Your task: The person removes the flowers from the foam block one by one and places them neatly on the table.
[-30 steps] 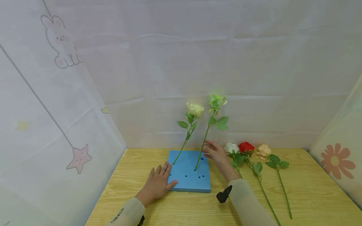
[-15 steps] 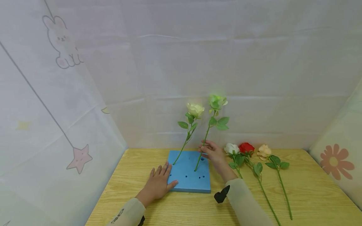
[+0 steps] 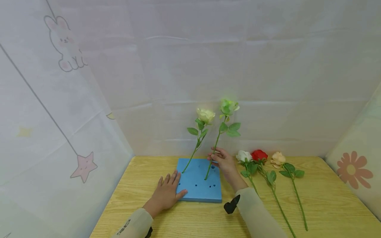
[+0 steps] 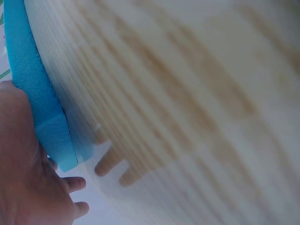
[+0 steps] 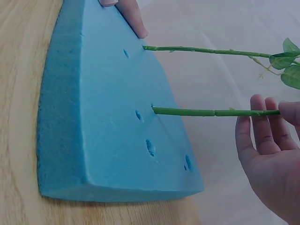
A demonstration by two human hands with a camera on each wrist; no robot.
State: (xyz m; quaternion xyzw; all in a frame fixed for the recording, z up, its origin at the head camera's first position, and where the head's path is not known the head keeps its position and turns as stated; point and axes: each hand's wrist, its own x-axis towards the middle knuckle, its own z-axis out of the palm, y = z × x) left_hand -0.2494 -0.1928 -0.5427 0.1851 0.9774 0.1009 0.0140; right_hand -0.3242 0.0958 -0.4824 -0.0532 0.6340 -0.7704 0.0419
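A blue foam block (image 3: 199,195) with holes in its top lies on the table, and two artificial roses stand in it, leaning to the right. One is a cream rose (image 3: 205,115); the other, farther right, is a green rose (image 3: 228,107). My left hand (image 3: 166,191) lies flat with spread fingers over the block's left edge, thumb on its top. With thumb and fingers my right hand (image 3: 227,165) pinches the green rose's stem (image 5: 211,112) above the block. In the right wrist view the stem's lower end sits in a hole.
On the wooden table (image 3: 238,228), right of the block, lie a white rose (image 3: 244,156), a red rose (image 3: 259,155) and a peach rose (image 3: 278,158), stems toward the front. A pale cloth backdrop (image 3: 190,66) rises behind and at both sides.
My right hand has moved slightly left, and its thumb and fingers have come together on the green rose's stem. The left hand and the block have stayed put.
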